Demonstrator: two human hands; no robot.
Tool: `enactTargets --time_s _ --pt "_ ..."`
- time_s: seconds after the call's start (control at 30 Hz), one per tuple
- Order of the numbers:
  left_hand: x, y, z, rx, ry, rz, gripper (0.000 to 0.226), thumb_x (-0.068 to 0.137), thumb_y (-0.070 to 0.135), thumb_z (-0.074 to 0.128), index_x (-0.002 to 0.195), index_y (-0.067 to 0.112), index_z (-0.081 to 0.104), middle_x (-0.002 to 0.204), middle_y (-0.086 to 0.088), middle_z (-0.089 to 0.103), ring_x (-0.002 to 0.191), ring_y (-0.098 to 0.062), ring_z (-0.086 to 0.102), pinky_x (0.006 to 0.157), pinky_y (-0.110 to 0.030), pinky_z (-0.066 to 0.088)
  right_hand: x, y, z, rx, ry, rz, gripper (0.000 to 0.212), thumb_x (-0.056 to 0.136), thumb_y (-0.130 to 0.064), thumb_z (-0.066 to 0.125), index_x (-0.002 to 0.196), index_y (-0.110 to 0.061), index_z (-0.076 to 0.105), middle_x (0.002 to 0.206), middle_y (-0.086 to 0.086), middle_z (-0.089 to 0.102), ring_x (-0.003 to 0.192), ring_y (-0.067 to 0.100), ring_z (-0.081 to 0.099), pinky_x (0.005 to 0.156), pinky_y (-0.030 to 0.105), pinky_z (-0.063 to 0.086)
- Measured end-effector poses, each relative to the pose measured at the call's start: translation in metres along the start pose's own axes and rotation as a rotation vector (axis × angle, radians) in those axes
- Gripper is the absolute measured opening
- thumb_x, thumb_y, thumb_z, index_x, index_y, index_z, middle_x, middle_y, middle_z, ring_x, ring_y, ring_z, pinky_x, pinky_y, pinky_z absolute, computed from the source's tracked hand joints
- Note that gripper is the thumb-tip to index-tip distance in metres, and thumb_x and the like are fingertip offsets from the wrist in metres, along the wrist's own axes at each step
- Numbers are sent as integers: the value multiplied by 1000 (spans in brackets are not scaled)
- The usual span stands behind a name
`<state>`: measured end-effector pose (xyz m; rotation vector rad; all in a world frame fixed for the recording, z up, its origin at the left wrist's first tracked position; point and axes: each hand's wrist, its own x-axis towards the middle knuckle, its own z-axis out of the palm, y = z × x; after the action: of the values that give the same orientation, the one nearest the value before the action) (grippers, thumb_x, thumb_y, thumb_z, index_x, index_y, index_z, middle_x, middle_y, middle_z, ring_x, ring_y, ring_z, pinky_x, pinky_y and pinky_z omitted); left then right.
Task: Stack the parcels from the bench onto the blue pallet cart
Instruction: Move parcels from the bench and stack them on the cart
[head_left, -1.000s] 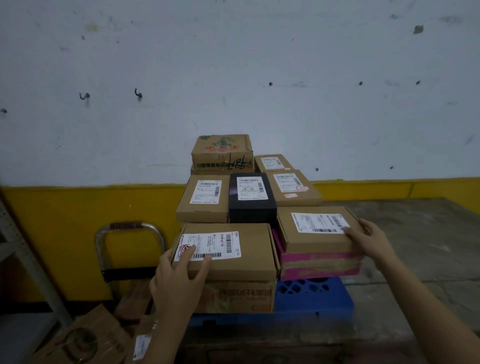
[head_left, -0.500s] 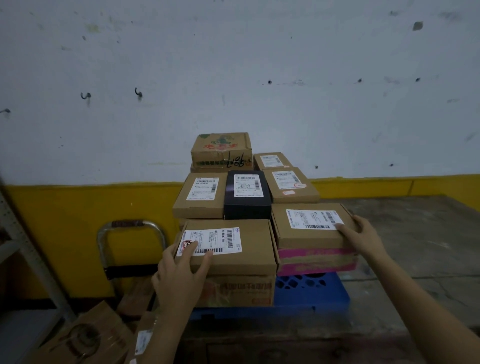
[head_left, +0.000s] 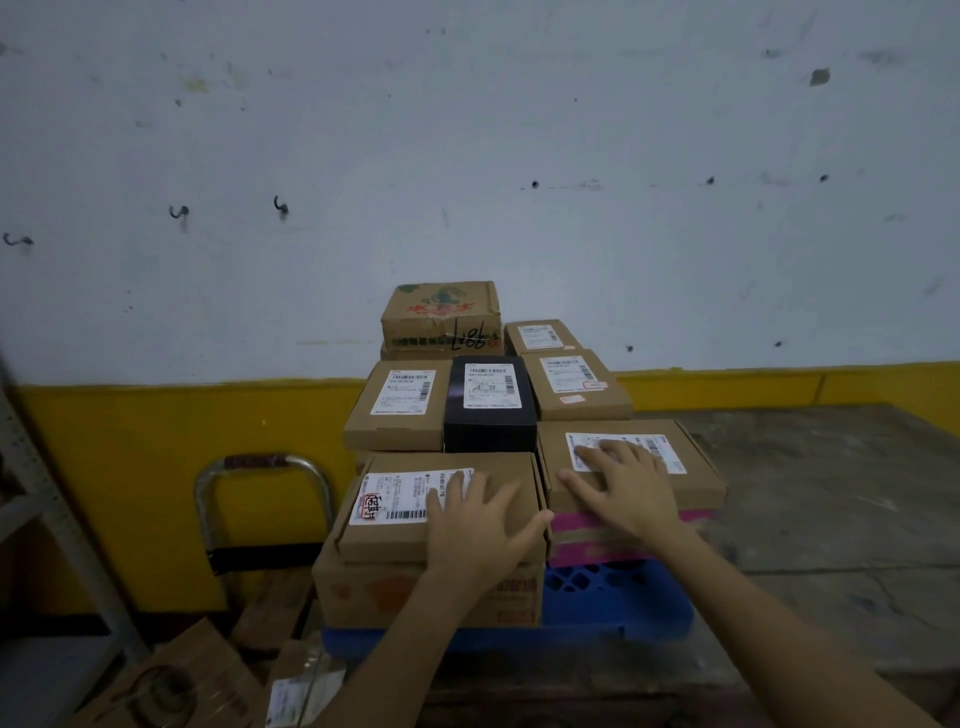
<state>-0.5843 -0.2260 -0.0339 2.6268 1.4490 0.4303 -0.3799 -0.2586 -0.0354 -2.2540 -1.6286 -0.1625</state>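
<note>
Fingers spread flat, left hand presses the seven o'clock parcel, right hand the five o'clock parcel, probably squaring them.

Well beyond the left hand, the farthest carton bears black handwriting, roughly "L186". Beside that hand, a shipping label shows a red stamp; its print is unreadable.

left grip and right grip are bare; both forearms bare as far as they show; slim wrists.
</note>
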Motion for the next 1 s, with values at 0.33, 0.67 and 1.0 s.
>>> enactTargets --time_s 0.33,0.67,1.0 --pt "1 1 8 24 57 11 64 84 73 20 137 39 36 149 1 32 140 -24 21 112 -50 15 -2 -2 2 -44 42 -19 59 86 -68 30 133 -35 45 140 -2 44 132 20 33 109 37 22" --pt "3 2 -3 -21 41 -23 67 82 75 23 136 38 36 147 5 33 139 -18 23 114 -49 16 3 9 -22 238 45 17 55 87 -61 40 130 -28 50 138 1 47 124 20 45 106 42 35" --pt "51 0 -41 64 244 -2 57 89 60 37 140 34 34 146 4 35 136 -16 28 109 -38 24 69 46 -46 243 25 84 60 86 -59 45 137 -28 41 144 9 37 128 25 42 99 43 40"
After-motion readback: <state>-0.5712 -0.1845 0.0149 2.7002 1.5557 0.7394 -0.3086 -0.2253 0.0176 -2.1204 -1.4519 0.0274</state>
